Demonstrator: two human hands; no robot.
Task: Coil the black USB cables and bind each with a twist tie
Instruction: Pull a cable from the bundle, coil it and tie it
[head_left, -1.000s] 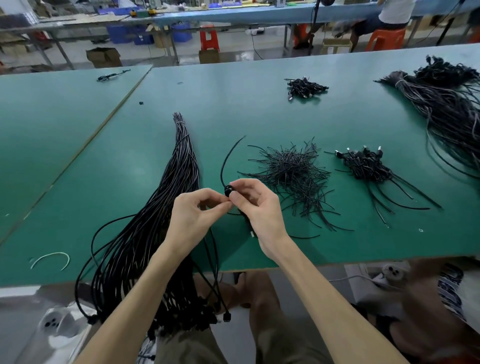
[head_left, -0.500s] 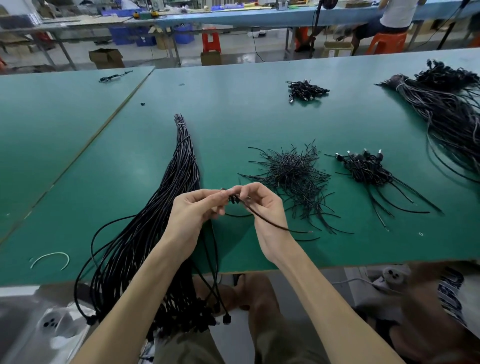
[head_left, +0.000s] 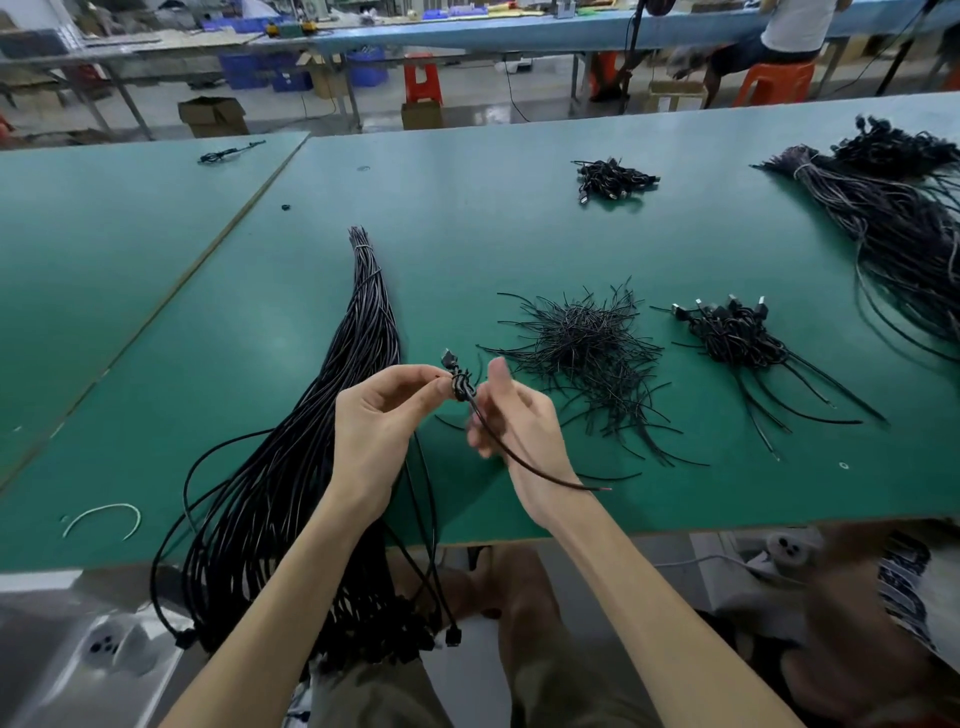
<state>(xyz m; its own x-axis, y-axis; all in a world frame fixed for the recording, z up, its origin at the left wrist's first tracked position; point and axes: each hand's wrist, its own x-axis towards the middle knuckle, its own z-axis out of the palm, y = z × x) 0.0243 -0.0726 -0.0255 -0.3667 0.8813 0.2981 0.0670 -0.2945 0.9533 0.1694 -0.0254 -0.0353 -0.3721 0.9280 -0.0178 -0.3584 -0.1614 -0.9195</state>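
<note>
In the head view the left hand (head_left: 384, 415) pinches a small coiled cable (head_left: 460, 387) between thumb and fingertips. The plug stands up just above those fingertips, and the loose tail runs down across the right hand (head_left: 519, 421) toward its wrist. The right hand is blurred, with its thumb raised just beside the coil. Whether its curled fingers pinch a tie end cannot be told. Something dark appears to be wrapped round the coil, so this cable looks close to bound, perhaps needing a last twist. Beyond the right hand lies the heap of twist ties (head_left: 587, 343), and further to its right a small pile of finished bundles (head_left: 732, 338). Another pile (head_left: 615, 179) lies far ahead. Under and beyond the left hand the thick sheaf of uncoiled cables (head_left: 311, 467) stretches over the table (head_left: 156, 312) and hangs off its near edge, so most of the work is judged still to come. Half a second earlier the fingertips of both hands met on the coil. Now the right thumb has come away from it, and the tail has swung lower.
</note>
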